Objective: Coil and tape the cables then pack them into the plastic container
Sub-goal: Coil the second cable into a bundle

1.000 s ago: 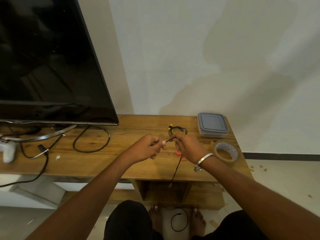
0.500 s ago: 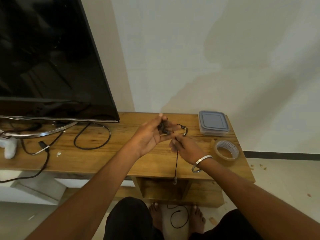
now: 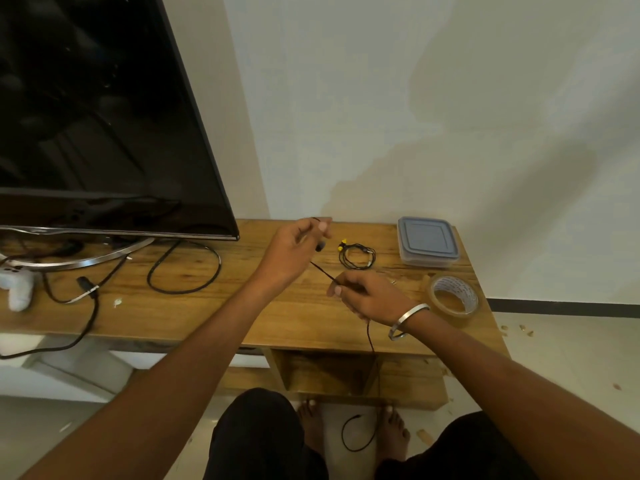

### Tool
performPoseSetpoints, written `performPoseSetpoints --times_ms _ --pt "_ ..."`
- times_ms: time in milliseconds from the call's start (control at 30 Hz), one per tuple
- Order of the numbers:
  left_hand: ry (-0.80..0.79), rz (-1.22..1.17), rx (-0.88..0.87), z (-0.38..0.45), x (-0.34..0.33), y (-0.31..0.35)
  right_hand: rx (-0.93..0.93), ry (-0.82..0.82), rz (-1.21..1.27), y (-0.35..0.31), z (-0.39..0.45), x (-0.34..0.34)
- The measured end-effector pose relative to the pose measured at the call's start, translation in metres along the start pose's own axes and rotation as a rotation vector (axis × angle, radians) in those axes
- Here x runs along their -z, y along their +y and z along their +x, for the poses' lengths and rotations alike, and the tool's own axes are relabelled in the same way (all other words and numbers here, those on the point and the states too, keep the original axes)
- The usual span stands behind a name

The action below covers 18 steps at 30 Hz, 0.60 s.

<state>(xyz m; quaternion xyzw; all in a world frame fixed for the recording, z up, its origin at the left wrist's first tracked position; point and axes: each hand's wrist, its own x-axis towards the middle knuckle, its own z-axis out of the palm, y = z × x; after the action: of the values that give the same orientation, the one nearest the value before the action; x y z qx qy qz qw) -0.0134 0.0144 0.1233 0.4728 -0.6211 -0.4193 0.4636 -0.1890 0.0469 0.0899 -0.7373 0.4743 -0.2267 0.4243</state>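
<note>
Left hand (image 3: 294, 252): raised over the tabletop (image 3: 214, 306), fingers curled round the plug end of a thin black cable (image 3: 323, 271). Right hand (image 3: 367, 296): lower and nearer, pinching the same cable further along; a metal bangle (image 3: 407, 320) on the wrist. The cable runs taut between the hands, then drops off the front edge to the floor.

Step in hand, as judged: starting the coil. Best done by feeding even loops into the left hand, the right sliding along to draw up slack without kinks — the tail lifted clear of the feet.

Just beyond the hands: a coiled earphone cable (image 3: 356, 256) with yellow tips. Further right: lidded plastic container (image 3: 427, 242), not yet opened; tape roll (image 3: 453, 299) near the tabletop's corner.
</note>
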Motion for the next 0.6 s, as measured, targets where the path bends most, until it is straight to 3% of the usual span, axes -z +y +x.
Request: performPoseSetpoints --times_ms 267,433,600 --pt "-0.214 0.361 -0.046 -0.008 0.007 -0.019 0.113 0.074 0.025 -0.015 0.005 0.019" --pt "-0.273 0.403 -0.023 -0.011 0.01 -0.02 0.118 0.07 0.032 -0.014 0.009 0.026" --pt "-0.353 0.255 0.071 -0.016 0.009 -0.02 0.165 0.132 -0.075 -0.012 0.016 0.029"
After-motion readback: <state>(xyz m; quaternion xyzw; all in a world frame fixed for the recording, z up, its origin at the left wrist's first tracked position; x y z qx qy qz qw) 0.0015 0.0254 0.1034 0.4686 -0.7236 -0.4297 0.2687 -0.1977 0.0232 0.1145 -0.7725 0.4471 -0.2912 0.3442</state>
